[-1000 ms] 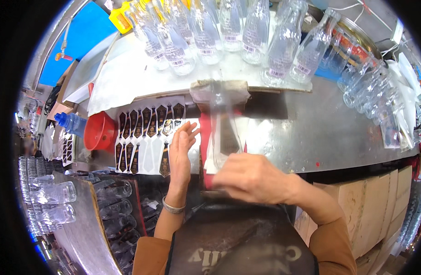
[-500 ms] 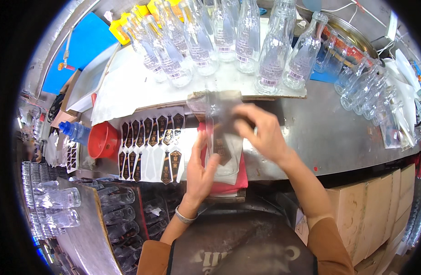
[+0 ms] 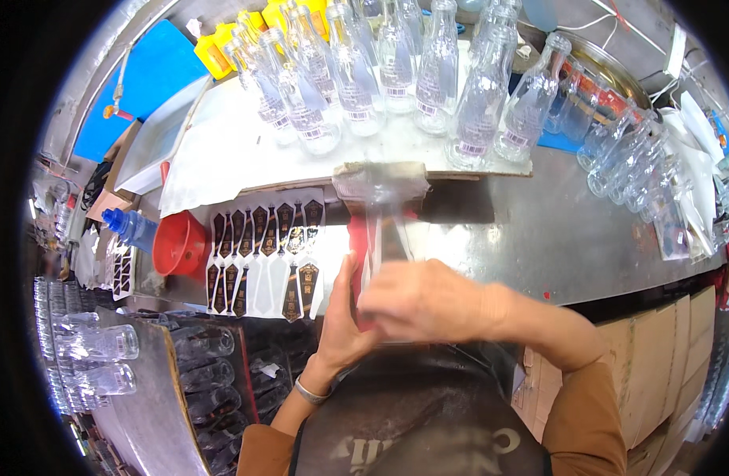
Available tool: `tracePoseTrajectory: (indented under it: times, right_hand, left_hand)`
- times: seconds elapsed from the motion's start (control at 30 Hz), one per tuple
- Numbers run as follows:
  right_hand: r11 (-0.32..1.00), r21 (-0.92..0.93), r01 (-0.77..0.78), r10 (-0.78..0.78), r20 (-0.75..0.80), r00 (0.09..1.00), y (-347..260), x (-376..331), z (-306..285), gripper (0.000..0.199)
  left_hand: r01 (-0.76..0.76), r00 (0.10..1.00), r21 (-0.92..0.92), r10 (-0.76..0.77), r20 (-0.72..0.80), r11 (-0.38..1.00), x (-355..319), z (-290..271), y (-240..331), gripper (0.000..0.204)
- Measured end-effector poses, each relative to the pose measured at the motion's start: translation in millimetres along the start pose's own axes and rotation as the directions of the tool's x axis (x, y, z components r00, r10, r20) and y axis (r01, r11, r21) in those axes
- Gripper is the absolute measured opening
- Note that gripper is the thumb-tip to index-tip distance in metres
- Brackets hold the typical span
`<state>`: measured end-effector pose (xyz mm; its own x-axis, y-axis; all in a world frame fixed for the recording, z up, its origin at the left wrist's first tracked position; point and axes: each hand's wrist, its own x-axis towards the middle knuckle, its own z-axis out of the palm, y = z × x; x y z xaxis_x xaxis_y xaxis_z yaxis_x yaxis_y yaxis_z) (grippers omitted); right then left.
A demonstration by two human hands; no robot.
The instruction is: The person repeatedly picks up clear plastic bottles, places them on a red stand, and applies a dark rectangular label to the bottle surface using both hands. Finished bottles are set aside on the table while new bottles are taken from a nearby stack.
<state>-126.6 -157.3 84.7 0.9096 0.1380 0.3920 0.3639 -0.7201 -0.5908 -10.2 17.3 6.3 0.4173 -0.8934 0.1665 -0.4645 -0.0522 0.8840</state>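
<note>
Clearly, the clear glass bottle (image 3: 380, 218) lies on its side at the centre of the frame, its base propped against a small worn wooden block (image 3: 383, 171) and its neck pointing down toward the person. The left hand (image 3: 342, 317) presses flat against the bottle's left flank, fingers straight and together, not curled round it. The right hand (image 3: 418, 300) lies across the bottle's lower part, fingers bent over the glass; whether it truly clamps the bottle or only rests on it cannot be told, since the hand hides the contact.

Judging by its look, the bottle is rigid, smooth and rather slippery, light while empty, and liable to crack if knocked on the grey metal bench top (image 3: 555, 230). The round body would roll easily, so a hold across the widest part of the body, with the base braced against the block, seems the safest; the narrow neck offers a second grip.

Just left of centre lies a white backing sheet of dark shield-shaped labels (image 3: 265, 250), with a red plastic funnel (image 3: 182, 246) beside it. A row of upright clear bottles (image 3: 380, 71) stands across the upper frame.
</note>
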Motion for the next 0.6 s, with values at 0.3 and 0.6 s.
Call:
tracePoseTrajectory:
  times: [0.3, 0.6]
  right_hand:
    - [0.998, 0.059, -0.018, 0.030, -0.194, 0.980, 6, -32, 3, 0.028]
    - [0.990, 0.060, -0.125, 0.138, -0.515, 0.846, 44, -37, 4, 0.021]
  left_hand:
    - [-0.089, 0.993, 0.192, 0.103, -0.065, 0.977, -4, 7, -5, 0.114]
    - [-0.147, 0.983, 0.401, 0.180, -0.047, 0.904, 14, 22, 13, 0.118]
